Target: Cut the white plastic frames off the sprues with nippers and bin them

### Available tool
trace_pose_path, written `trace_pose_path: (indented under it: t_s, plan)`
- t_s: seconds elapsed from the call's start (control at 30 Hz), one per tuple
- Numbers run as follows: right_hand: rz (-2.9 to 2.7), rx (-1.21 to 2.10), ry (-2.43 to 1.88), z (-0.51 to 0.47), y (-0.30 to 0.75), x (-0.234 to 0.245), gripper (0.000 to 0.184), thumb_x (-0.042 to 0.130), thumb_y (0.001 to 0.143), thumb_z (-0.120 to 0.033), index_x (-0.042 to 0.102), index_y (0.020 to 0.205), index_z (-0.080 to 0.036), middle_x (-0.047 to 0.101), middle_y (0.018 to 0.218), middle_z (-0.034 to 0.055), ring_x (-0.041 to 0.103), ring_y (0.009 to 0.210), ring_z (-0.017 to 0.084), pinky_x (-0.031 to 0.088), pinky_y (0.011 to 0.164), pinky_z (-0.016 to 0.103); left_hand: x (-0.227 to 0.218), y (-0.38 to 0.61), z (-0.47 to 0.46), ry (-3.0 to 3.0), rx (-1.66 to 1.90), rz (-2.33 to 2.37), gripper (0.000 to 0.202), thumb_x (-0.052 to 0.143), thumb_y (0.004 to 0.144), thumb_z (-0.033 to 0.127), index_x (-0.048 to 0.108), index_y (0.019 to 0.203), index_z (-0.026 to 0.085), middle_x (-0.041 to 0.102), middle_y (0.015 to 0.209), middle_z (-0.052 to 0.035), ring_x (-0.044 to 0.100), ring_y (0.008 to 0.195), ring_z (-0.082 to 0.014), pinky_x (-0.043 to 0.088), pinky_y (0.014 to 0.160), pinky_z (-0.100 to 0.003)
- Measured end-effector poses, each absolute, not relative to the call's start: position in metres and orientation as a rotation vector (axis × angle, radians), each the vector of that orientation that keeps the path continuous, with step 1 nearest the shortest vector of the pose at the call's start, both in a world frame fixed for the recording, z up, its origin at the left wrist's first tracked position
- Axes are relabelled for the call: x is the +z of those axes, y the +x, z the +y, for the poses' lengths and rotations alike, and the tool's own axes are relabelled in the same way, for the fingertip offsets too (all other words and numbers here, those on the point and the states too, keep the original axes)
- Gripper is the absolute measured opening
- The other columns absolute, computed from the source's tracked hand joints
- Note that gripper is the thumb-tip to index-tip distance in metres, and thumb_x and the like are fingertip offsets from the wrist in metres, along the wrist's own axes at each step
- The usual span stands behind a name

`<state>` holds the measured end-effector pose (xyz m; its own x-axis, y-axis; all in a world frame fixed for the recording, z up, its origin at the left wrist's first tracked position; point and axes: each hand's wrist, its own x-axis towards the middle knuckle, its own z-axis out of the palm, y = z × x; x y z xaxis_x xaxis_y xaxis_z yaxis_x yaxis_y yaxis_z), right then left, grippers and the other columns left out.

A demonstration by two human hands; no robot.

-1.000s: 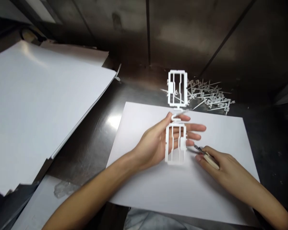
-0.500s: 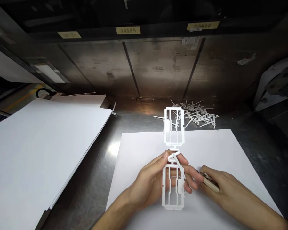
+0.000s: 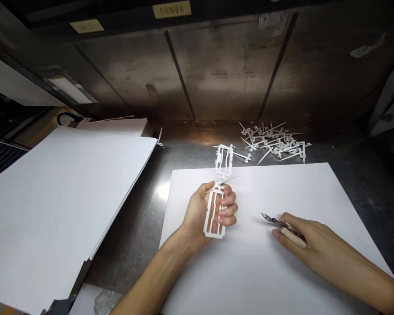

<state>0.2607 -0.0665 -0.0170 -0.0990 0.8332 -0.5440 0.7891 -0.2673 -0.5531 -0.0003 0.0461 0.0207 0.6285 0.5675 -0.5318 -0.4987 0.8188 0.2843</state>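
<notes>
My left hand (image 3: 194, 216) is closed around a white plastic moulding (image 3: 209, 214): two slotted rectangular frames joined end to end by a curved runner. The lower frame lies across my palm, and the upper one sticks out past my fingers toward the back. A thin sprue spike crosses near my thumb. Apart from it, on the right, my right hand (image 3: 310, 245) grips nippers (image 3: 293, 237) with cream handles. Their metal tip points left and touches no plastic. Both hands are above a white sheet (image 3: 249, 267).
A pile of cut white sprues (image 3: 277, 151) lies on the metal bench (image 3: 138, 210) behind the sheet. To the left is a large white paper-covered stack (image 3: 59, 197). A metal wall panel (image 3: 223, 74) stands at the back. Clear crumpled plastic (image 3: 105, 302) shows at bottom left.
My left hand has moved left and away from the nippers, its fingers now curled in, and the moulding is tilted. The nippers' tip has come into sight. The camera view has shifted down.
</notes>
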Motion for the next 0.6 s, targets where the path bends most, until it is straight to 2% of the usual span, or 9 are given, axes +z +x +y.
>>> trace_pose_path:
  t_s: [0.1,0.2,0.3,0.37,0.5,0.6]
  plan:
    - [-1.877,1.310,-2.089,-0.067,0.262,-0.016,0.044,0.042,0.112,-0.064,0.049,0.091,-0.026,0.061,0.080,-0.0023,0.058,0.074,0.023,0.039,0.069,0.034,0.021,-0.002,0.050,0.117,0.658,0.678,0.036,0.039,0.109,0.029,0.063,0.088,0.012,0.040,0.080,-0.0005,0.040,0.061,-0.0110,0.037,0.052,-0.020]
    - [-1.894,1.282,-2.083,-0.067,0.262,-0.016,0.044,0.042,0.112,-0.064,0.048,0.091,-0.026,0.061,0.080,-0.0025,0.058,0.073,0.023,0.039,0.069,0.034,0.025,0.000,0.049,0.169,0.693,0.685,0.030,0.053,0.112,0.034,0.066,0.096,0.013,0.046,0.084,-0.0004,0.045,0.064,-0.0096,0.044,0.057,-0.020]
    - [-1.901,1.279,-2.069,-0.066,0.261,-0.017,0.042,0.043,0.112,-0.063,0.047,0.091,-0.026,0.061,0.081,-0.0025,0.057,0.073,0.023,0.038,0.069,0.034,0.029,-0.003,0.049,0.213,0.708,0.654,0.025,0.079,0.100,0.036,0.068,0.099,0.013,0.051,0.084,0.0012,0.050,0.065,-0.0075,0.046,0.059,-0.018]
    - [-1.903,1.272,-2.071,-0.066,0.261,-0.016,0.042,0.043,0.112,-0.062,0.047,0.090,-0.026,0.060,0.080,-0.0027,0.057,0.072,0.023,0.038,0.068,0.034,0.032,-0.007,0.051,0.180,0.737,0.627,0.023,0.088,0.092,0.025,0.069,0.097,0.012,0.056,0.085,0.0004,0.054,0.068,-0.0067,0.049,0.062,-0.016]
    - [-1.911,1.255,-2.079,-0.067,0.261,-0.015,0.042,0.042,0.112,-0.062,0.049,0.091,-0.026,0.061,0.081,-0.0030,0.057,0.073,0.023,0.038,0.069,0.034,0.032,-0.013,0.056,0.076,0.789,0.603,0.016,0.084,0.089,0.002,0.075,0.098,0.011,0.074,0.100,-0.0058,0.064,0.077,-0.0078,0.055,0.067,-0.014]
    - [-1.916,1.262,-2.079,-0.068,0.262,-0.016,0.041,0.042,0.113,-0.061,0.050,0.093,-0.027,0.062,0.083,-0.0032,0.058,0.074,0.022,0.038,0.069,0.034,0.026,-0.009,0.056,0.027,0.847,0.617,0.017,0.080,0.091,0.001,0.080,0.101,0.015,0.081,0.111,-0.0053,0.067,0.076,-0.0086,0.057,0.067,-0.016]
